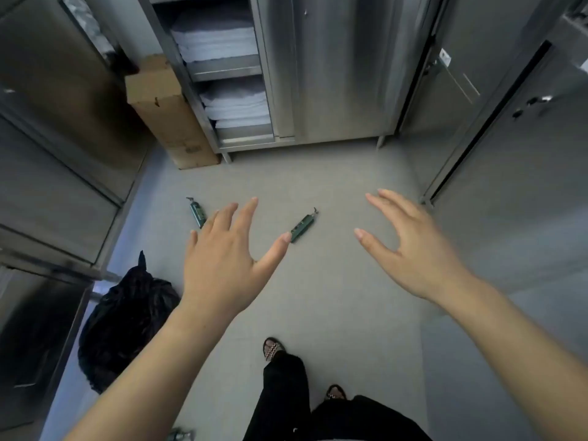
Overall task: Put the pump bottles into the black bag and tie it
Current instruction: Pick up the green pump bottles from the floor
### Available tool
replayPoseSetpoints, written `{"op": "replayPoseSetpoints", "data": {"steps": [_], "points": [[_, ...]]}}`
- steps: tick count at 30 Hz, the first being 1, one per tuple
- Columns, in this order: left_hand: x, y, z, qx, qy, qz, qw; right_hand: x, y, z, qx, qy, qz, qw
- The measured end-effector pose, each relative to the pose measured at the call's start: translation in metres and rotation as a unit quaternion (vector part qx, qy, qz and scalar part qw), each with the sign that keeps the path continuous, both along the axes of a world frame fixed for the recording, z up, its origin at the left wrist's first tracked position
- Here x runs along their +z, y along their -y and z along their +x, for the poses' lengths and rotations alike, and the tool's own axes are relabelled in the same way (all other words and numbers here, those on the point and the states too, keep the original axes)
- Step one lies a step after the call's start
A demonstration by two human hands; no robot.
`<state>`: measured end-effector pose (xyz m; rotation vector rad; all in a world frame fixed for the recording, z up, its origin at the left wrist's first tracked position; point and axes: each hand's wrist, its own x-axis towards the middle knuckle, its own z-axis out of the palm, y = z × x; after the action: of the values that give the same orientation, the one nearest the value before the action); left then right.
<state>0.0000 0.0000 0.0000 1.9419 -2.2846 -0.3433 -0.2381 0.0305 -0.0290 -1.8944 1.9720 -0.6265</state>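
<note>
Two green pump bottles lie on the grey floor: one bottle at the left, partly behind my fingers, and a second bottle near the middle. A black bag sits on the floor at the lower left, bunched at its top. My left hand is stretched out above the floor with fingers spread and holds nothing. My right hand is also out in front, fingers straight and empty. Another pump top shows at the bottom edge.
Steel cabinets line both sides. An open steel shelf unit with stacked white linens stands ahead. A tall cardboard box leans beside it. My feet in sandals stand on the floor below my hands.
</note>
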Motion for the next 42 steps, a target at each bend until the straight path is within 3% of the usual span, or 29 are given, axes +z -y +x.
{"op": "replayPoseSetpoints", "data": {"steps": [14,20,31,42], "points": [[-0.032,0.162,0.031,0.025,-0.002,0.019,1.0,-0.001,0.163,0.045,0.026,-0.023,0.045,0.998],[-0.028,0.227,0.021,-0.003,0.009,0.023,1.0,0.01,0.213,0.027,-0.014,-0.026,0.04,0.999],[-0.036,0.326,-0.112,-0.027,0.01,0.029,0.999,0.0,0.295,-0.094,-0.031,-0.019,0.049,0.998],[-0.043,0.384,-0.216,0.088,-0.007,0.058,0.994,0.0,0.407,-0.194,0.112,-0.008,0.076,0.991]]}}
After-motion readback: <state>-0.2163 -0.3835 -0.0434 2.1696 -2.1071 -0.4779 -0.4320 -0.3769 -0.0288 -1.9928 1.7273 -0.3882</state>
